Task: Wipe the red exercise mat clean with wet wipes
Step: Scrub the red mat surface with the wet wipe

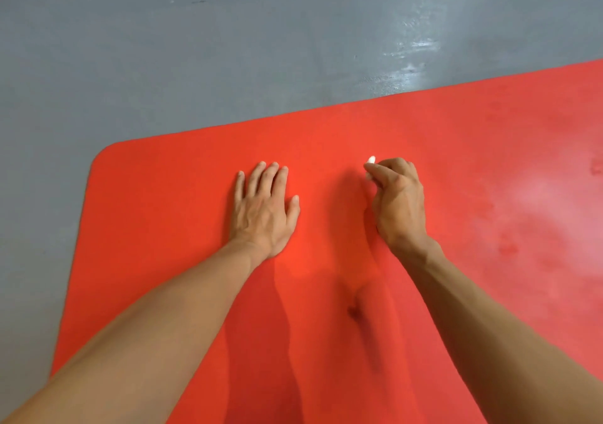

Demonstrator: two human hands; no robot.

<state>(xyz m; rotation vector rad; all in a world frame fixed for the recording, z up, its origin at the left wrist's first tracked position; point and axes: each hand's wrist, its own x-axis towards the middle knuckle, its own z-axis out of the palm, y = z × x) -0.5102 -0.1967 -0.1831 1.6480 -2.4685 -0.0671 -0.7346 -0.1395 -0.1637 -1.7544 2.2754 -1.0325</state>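
Observation:
The red exercise mat (169,214) lies flat on the floor and fills most of the view, its rounded far-left corner in sight. My left hand (262,209) rests palm down on the mat with the fingers straight. To its right, my right hand (396,200) is curled on the mat and grips a balled white wet wipe (371,160); only a small tip of the wipe shows past the fingers. The mat's right part looks paler and glossy, with damp-looking patches.
Grey floor (195,48) surrounds the mat at the top and left, with a shiny wet-looking patch (411,61) beyond the mat's far edge. A small dark dent (354,312) marks the mat between my forearms.

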